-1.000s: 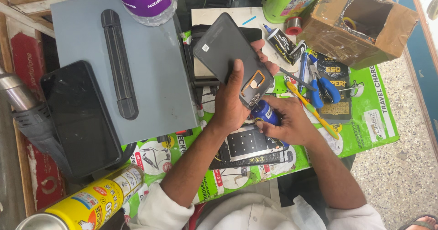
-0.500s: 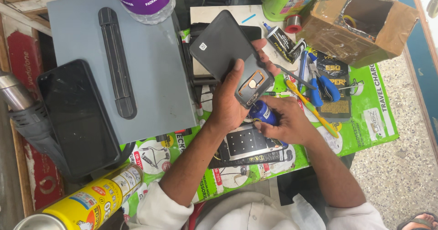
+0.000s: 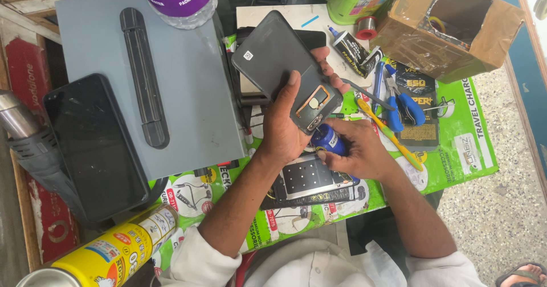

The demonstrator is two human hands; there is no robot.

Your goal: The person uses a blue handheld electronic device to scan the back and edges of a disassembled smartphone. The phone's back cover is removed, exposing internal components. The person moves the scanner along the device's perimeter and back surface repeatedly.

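Left hand (image 3: 285,130) clamps grey phone back cover (image 3: 285,70) by its edges; thin, likely flexes. Right hand (image 3: 356,150), below cover, pinches blue tool (image 3: 326,139).

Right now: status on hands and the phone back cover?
Left hand grips grey back cover, raised off bench. Right hand holds small blue tool at its lower edge. Nothing between.

Matt grey plastic phone back (image 3: 279,65), torn brown cardboard box (image 3: 450,28)
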